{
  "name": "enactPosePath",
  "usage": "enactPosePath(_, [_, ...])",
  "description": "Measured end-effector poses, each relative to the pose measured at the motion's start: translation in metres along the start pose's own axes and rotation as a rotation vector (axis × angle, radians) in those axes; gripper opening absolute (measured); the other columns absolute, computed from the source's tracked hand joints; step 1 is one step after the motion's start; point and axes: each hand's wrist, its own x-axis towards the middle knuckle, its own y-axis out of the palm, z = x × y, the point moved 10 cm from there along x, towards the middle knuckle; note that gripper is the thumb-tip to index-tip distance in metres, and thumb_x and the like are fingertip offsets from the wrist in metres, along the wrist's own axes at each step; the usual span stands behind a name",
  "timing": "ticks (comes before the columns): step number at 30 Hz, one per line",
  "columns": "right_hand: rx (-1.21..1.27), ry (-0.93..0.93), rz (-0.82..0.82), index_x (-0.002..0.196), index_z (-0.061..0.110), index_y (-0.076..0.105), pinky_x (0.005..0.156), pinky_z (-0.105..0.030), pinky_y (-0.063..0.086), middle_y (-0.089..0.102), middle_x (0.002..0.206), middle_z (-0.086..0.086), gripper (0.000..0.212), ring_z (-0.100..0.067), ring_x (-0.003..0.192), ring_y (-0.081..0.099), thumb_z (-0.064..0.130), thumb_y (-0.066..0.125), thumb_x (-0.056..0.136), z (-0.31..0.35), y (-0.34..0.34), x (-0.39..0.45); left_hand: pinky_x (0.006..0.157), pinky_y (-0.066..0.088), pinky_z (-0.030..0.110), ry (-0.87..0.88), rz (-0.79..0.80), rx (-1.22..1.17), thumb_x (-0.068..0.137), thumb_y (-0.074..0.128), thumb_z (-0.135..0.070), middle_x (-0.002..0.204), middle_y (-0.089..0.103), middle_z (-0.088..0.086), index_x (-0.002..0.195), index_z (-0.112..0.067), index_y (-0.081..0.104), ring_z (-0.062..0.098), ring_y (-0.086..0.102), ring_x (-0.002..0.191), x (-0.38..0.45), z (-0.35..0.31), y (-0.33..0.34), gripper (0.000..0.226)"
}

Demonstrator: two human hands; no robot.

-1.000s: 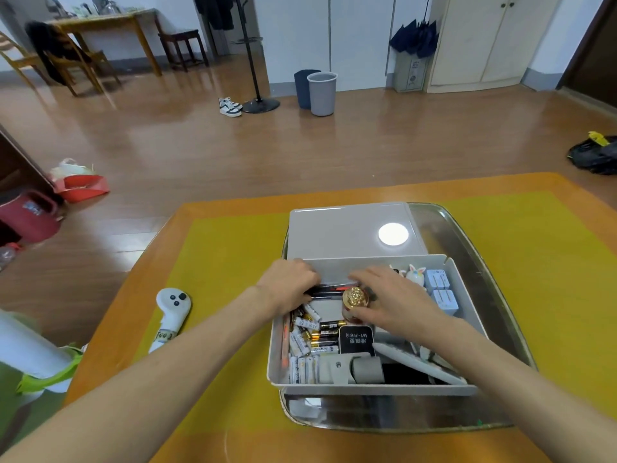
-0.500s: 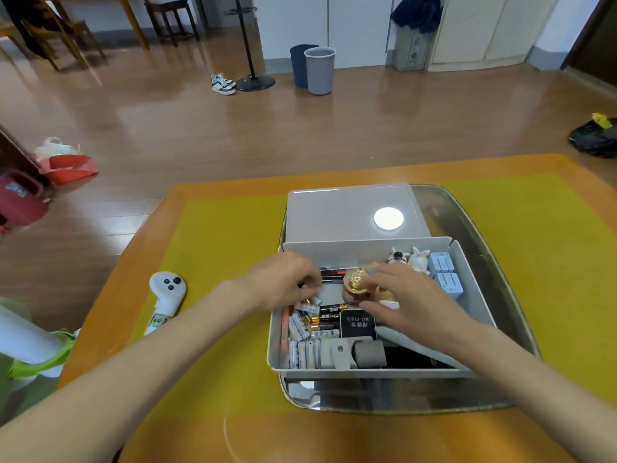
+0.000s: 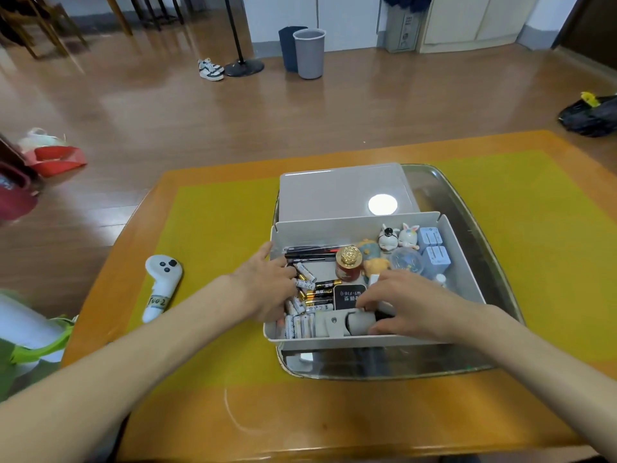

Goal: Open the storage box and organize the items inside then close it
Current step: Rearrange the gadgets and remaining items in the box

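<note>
my left hand (image 3: 267, 285) lies flat on the batteries (image 3: 305, 307), my right hand (image 3: 400, 304) grips the grey gadget (image 3: 340, 322); lifting it could topple the red jar (image 3: 348, 267).

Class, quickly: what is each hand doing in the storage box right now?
Left hand: fingers lie among the loose batteries; whether it grips any cannot be told.
Right hand: curled round the grey gadget at the near wall.

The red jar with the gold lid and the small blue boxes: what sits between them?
Head view: small figurines and a clear ball sit between the red jar and blue boxes.
</note>
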Motion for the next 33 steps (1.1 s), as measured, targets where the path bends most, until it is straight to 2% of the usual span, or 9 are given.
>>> enactPosePath(3, [0.053,0.018,-0.026,0.119,0.038,0.066,0.081,-0.022,0.044,0.064,0.109,0.022,0.034,0.001,0.101,0.049,0.057,0.062,0.091,-0.003,-0.006,-0.007,0.117,0.011,0.063,0.034,0.084,0.07,0.098,0.045,-0.046,0.129,0.049,0.001,0.135,-0.034,0.054,0.024,0.038,0.131,-0.001,-0.007,-0.001,0.039])
enactPosePath(6, [0.097,0.103,-0.169,0.119,0.038,0.066,0.083,-0.024,0.047,0.062,0.114,0.024,0.032,0.002,0.108,0.049,0.057,0.055,0.095,-0.019,-0.025,-0.025,0.116,0.02,0.054,0.036,0.048,0.14,0.097,0.046,-0.047,0.127,0.048,0.001,0.131,-0.03,0.057,0.024,0.039,0.126,0.0,-0.011,-0.005,0.039])
enactPosePath(10, [0.042,0.265,-0.321,0.096,0.037,0.069,0.071,-0.035,0.053,0.064,0.092,0.023,0.012,-0.005,0.091,0.053,0.039,0.057,0.097,-0.049,-0.048,-0.054,0.111,0.027,0.047,0.049,0.021,0.15,0.095,0.043,-0.046,0.126,0.046,0.001,0.124,-0.032,0.062,0.024,0.038,0.125,0.002,-0.011,-0.004,0.038])
enactPosePath(17, [0.016,0.274,-0.24,0.105,0.037,0.071,0.074,-0.036,0.054,0.059,0.104,0.02,0.016,-0.006,0.097,0.052,0.039,0.069,0.089,-0.05,-0.047,-0.055,0.108,0.027,0.035,0.103,0.069,-0.035,0.091,0.054,-0.053,0.116,0.051,-0.007,0.106,-0.032,0.066,0.017,0.038,0.121,0.003,0.0,-0.005,0.028])
enactPosePath(20, [-0.037,0.266,-0.316,0.089,0.036,0.07,0.062,-0.032,0.051,0.056,0.091,0.018,0.008,-0.005,0.086,0.053,0.044,0.07,0.089,-0.046,-0.056,-0.061,0.103,0.036,0.035,0.113,0.102,-0.156,0.09,0.063,-0.047,0.113,0.06,-0.007,0.103,-0.027,0.067,0.016,0.046,0.115,0.004,-0.003,-0.005,0.023])
enactPosePath(23, [-0.052,0.31,-0.302,0.074,0.033,0.064,0.056,-0.029,0.047,0.059,0.076,0.017,0.025,-0.005,0.07,0.055,0.054,0.068,0.087,-0.055,-0.054,-0.068,0.083,0.05,0.038,0.073,0.102,-0.394,0.093,0.065,-0.035,0.1,0.065,0.001,0.098,-0.019,0.065,0.021,0.059,0.097,0.002,0.007,-0.014,0.016])
enactPosePath(26, [-0.028,0.326,-0.294,0.076,0.033,0.065,0.055,-0.026,0.047,0.062,0.074,0.019,0.033,-0.002,0.068,0.057,0.064,0.058,0.086,-0.06,-0.05,-0.067,0.072,0.046,0.032,0.041,-0.118,-0.584,0.098,0.059,-0.032,0.09,0.064,-0.004,0.091,-0.022,0.061,0.019,0.058,0.087,-0.006,0.035,-0.043,0.012])
enactPosePath(29, [-0.022,0.314,-0.289,0.079,0.033,0.067,0.06,-0.028,0.051,0.063,0.076,0.02,0.035,-0.002,0.072,0.058,0.065,0.053,0.088,-0.058,-0.048,-0.059,0.082,0.046,0.037,-0.029,-0.446,-0.665,0.103,0.051,-0.026,0.099,0.068,0.001,0.105,-0.015,0.068,0.021,0.058,0.094,-0.008,0.063,-0.069,0.02])
enactPosePath(33, [-0.098,0.224,-0.179,0.089,0.036,0.067,0.065,-0.025,0.051,0.06,0.084,0.021,0.034,-0.003,0.082,0.057,0.066,0.052,0.09,-0.043,-0.033,-0.046,0.071,0.05,0.038,-0.238,-0.52,-0.667,0.103,0.049,-0.031,0.098,0.072,0.001,0.102,-0.02,0.069,0.024,0.065,0.09,0.022,0.066,-0.059,0.023])
